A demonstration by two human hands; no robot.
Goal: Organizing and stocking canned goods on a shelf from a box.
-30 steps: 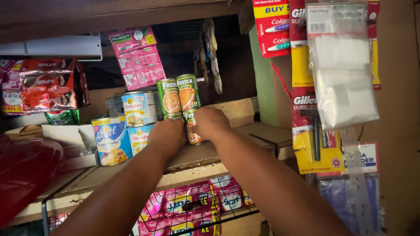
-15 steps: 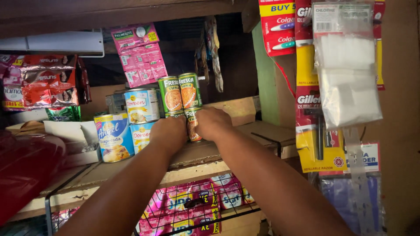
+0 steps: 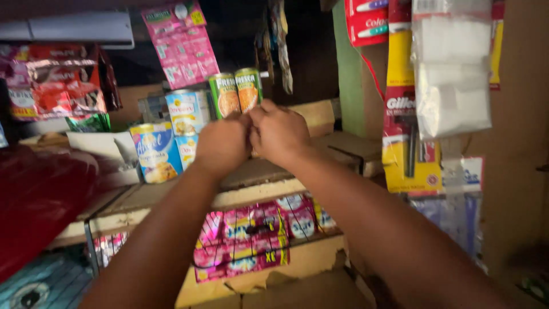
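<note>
At frame centre, left hand (image 3: pixel 222 143) and right hand (image 3: pixel 280 133) meet on the wooden shelf (image 3: pixel 257 177), fingers curled together around something hidden; grip contents cannot be told. Two green cans (image 3: pixel 235 92) stand just behind them.

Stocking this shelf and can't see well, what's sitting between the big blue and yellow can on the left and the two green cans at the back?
In the head view, two stacked pale cans stand between the blue and yellow can and the green cans.
</note>
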